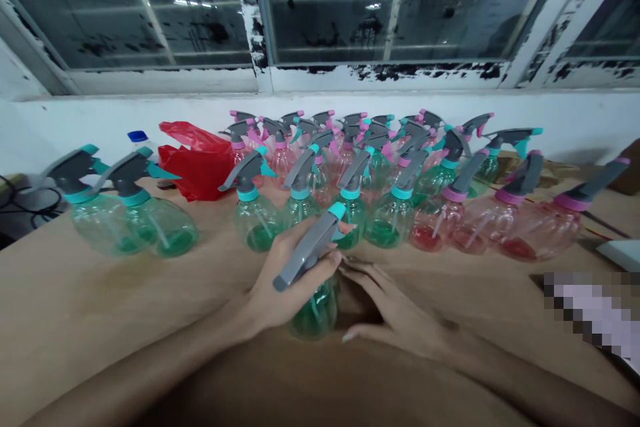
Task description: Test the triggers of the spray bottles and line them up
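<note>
A green spray bottle (pixel 315 312) with a grey and teal trigger head stands near the front of the table. My left hand (pixel 295 267) is wrapped around its neck, just under the head. Some dark green shows low in the bottle. Close by on the right, my right hand (pixel 387 303) has its fingers stretched out and its thumb apart, holding nothing. Its fingertips come near the bottle and my left fingers; whether they touch I cannot tell. Just behind stand a green bottle (pixel 257 230) and a pink bottle (pixel 435 230), part of a row of several.
More pink and green spray bottles crowd against the wall (pixel 150 107) below the windows. A red plastic bag (pixel 195 167) sits at the left back, beside a blue-capped bottle (pixel 139 137). Two green bottles (pixel 170 230) stand farther left. Black cables (pixel 35 197) lie at the left edge.
</note>
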### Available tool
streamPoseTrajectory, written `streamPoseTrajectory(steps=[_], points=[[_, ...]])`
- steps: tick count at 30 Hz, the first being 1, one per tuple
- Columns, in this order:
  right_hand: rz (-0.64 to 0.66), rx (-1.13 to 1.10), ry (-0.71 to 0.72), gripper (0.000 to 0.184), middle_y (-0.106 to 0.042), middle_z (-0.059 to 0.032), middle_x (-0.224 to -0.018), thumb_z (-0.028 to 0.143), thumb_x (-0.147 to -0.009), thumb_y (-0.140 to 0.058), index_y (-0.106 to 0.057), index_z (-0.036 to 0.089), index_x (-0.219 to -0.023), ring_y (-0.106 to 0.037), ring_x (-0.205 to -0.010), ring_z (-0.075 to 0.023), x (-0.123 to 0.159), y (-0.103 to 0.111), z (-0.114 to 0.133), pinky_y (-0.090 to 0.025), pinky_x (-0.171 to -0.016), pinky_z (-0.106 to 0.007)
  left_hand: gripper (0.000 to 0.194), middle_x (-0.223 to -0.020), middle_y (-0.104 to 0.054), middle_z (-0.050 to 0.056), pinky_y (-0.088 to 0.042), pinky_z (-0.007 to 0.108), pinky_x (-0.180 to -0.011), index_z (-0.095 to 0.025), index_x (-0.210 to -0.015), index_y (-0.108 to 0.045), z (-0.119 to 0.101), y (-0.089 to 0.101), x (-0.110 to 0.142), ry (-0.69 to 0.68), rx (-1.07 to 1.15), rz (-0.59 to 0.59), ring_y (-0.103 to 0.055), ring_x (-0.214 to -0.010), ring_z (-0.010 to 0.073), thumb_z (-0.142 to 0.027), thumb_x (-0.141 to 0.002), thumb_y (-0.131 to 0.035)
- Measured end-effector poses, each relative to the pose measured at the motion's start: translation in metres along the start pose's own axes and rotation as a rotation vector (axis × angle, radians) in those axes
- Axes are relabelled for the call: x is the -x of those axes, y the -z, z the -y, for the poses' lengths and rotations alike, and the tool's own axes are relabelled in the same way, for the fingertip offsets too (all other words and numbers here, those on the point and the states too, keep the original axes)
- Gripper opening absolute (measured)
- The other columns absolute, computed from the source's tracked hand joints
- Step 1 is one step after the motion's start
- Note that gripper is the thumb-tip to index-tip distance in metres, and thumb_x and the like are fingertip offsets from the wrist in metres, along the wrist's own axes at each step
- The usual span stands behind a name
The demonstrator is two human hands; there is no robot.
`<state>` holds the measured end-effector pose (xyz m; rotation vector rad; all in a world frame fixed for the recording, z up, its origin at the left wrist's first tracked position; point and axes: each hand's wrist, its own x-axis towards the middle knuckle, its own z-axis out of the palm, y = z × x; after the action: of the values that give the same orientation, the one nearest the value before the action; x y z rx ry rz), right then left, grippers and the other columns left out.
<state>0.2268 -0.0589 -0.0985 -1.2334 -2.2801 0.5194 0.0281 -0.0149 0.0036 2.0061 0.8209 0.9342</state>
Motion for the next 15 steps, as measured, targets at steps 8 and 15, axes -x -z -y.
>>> streamPoseTrajectory(steps=[8, 15], points=[[-0.040, 0.236, -0.101, 0.050, -0.035, -0.0027, -0.146, 0.050, -0.086, -0.048, -0.045, 0.028, -0.132, -0.030, -0.134, -0.0227, 0.030, 0.018, -0.030, -0.030, -0.108, -0.045, 0.031, -0.096, -0.067, 0.001, -0.051, 0.029, -0.071, -0.029, -0.112, -0.059, 0.002, 0.005, -0.004, 0.056, -0.033, -0.028, -0.063, -0.080, 0.0176, -0.025, -0.081, -0.056], [-0.072, 0.233, -0.090, 0.050, -0.039, -0.0007, -0.144, 0.048, -0.085, -0.051, -0.045, 0.030, -0.132, -0.032, -0.133, -0.0235, 0.030, 0.015, -0.033, -0.033, -0.107, -0.047, 0.027, -0.090, -0.065, 0.000, -0.049, 0.030, -0.073, -0.029, -0.107, -0.060, 0.002, 0.004, -0.003, 0.089, -0.017, -0.033, -0.062, -0.080, 0.0179, -0.028, -0.080, -0.057]])
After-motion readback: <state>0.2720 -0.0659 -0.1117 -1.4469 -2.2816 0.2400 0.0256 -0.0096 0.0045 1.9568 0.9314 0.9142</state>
